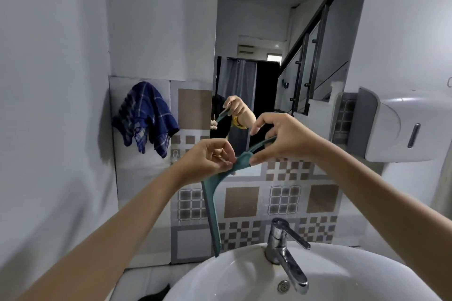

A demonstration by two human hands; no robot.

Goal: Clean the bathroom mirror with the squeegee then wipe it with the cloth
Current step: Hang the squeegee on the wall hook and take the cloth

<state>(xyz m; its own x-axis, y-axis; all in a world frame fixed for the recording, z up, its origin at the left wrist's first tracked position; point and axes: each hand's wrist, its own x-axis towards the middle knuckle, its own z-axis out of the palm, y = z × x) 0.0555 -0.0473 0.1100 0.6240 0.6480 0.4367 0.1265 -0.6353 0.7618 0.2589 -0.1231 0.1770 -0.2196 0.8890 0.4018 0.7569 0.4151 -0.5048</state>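
Basin (pixel 220 273) and tap (pixel 286 252) sit nearest. Above them both hands hold the squeegee (pixel 212 205): left hand (pixel 208 159) pinches its neck, right hand (pixel 283 139) closes on its handle, seemingly readying it for the mirror (pixel 269 32). Cloth (pixel 144 117) hangs on the far wall.

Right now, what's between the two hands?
Head view: the teal squeegee. The left hand pinches its neck, the right hand grips its handle, and its blade hangs toward the sink.
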